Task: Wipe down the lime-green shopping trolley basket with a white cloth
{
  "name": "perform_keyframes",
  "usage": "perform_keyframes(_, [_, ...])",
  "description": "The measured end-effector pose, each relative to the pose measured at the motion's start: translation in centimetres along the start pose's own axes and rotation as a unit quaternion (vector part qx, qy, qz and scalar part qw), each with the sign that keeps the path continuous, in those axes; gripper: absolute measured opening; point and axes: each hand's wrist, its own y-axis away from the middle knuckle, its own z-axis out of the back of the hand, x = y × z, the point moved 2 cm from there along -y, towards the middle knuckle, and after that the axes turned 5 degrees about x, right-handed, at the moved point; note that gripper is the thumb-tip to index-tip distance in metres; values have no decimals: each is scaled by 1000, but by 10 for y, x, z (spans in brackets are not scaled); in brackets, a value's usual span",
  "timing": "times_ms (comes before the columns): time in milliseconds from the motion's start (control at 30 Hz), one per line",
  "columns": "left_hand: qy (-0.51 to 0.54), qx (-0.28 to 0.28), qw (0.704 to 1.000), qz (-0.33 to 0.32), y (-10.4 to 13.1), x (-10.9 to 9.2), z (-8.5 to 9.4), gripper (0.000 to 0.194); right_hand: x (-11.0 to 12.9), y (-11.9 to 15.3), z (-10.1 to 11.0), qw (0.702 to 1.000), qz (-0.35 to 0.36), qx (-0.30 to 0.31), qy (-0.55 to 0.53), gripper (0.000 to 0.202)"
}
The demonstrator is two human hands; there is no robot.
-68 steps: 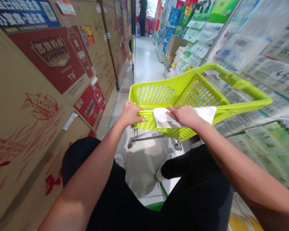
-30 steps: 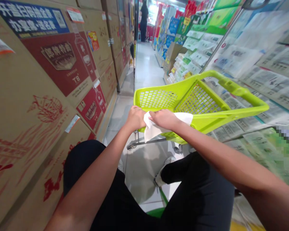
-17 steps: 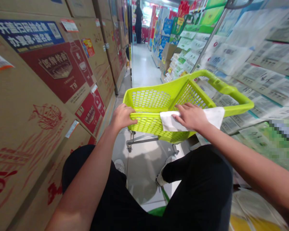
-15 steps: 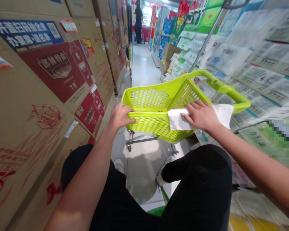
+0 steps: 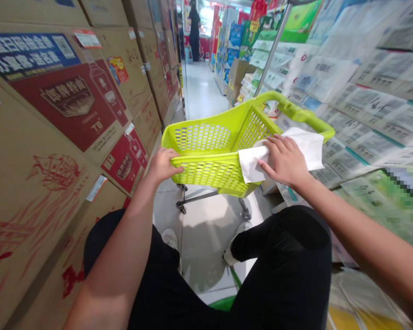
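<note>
A yellow-green shopping cart [image 5: 206, 176] stands on wheels in front of my knees, its basket side facing me. My left hand [image 5: 164, 165] grips the rim at the basket's left end, thumb on the near side. On the near rim, toward the handle, my right hand [image 5: 284, 159] presses a white cloth [image 5: 309, 146] against the basket. Its fingers bend over the rim and hold the cloth there. One end of the cloth hangs down the basket's side, and the other spreads right below the cart's handle. The basket's visible inside holds nothing.
Stacked cardboard cartons [image 5: 69, 96] line the left side. Shelves of wrapped paper packs [image 5: 371, 110] rise close on the right. A person in dark clothes [image 5: 194, 30] stands far down the aisle. Part of a green seat [image 5: 223, 303] shows between my legs.
The cart has shifted left, and its handle end has swung nearer. Both hands have moved slightly left with it. The cloth's right end now sits higher and more spread out.
</note>
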Motion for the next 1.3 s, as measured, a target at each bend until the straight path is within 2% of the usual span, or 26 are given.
perform_keyframes(33, [4, -4, 1000, 1, 0, 3, 0, 38, 0, -3, 0, 1000, 9, 7, -4, 69])
perform_keyframes(100, [11, -7, 1000, 4, 0, 9, 1, 40, -15, -5, 6, 1000, -5, 18, 2, 66])
perform_keyframes(233, [8, 4, 1000, 11, 1, 14, 0, 42, -68, -1, 24, 994, -102, 14, 43, 60])
perform_keyframes(300, [2, 3, 1000, 14, 1, 13, 0, 40, -78, -1, 27, 990, -126, -4, 61, 59])
perform_keyframes(400, [-6, -3, 1000, 17, 2, 11, -1, 40, -66, -7, 24, 994, -80, -16, 71, 59])
perform_keyframes(500, [-11, -2, 1000, 16, 4, 9, 1, 39, -47, -17, 18, 998, 22, 48, 33, 60])
perform_keyframes(533, [-15, 2, 1000, 15, 5, 9, 2, 38, -46, -19, 17, 997, 36, 69, 22, 60])
perform_keyframes(600, [-32, 11, 999, 10, 6, 6, 3, 36, -53, -22, 19, 996, 13, 85, 18, 59])
perform_keyframes(700, [-64, 12, 998, 4, 8, -2, 5, 37, -72, -24, 22, 995, -70, 50, 44, 54])
perform_keyframes(800, [-86, 8, 996, 11, 8, -14, 5, 40, -75, -26, 17, 991, -113, 31, 70, 56])
perform_keyframes(900, [-114, 24, 993, 17, 8, -27, 6, 40, -58, -30, 4, 990, -117, 24, 71, 63])
perform_keyframes(1033, [-145, 83, 986, -7, 15, -52, 12, 39, -13, -34, -18, 998, -58, -3, 28, 67])
perform_keyframes(1200, [-152, 167, 973, -36, 33, -106, 20, 38, 54, -36, -43, 998, -3, 8, -64, 59])
perform_keyframes(1300, [-113, 190, 974, -52, 43, -145, 17, 52, 68, -39, -52, 994, 3, 17, -104, 56])
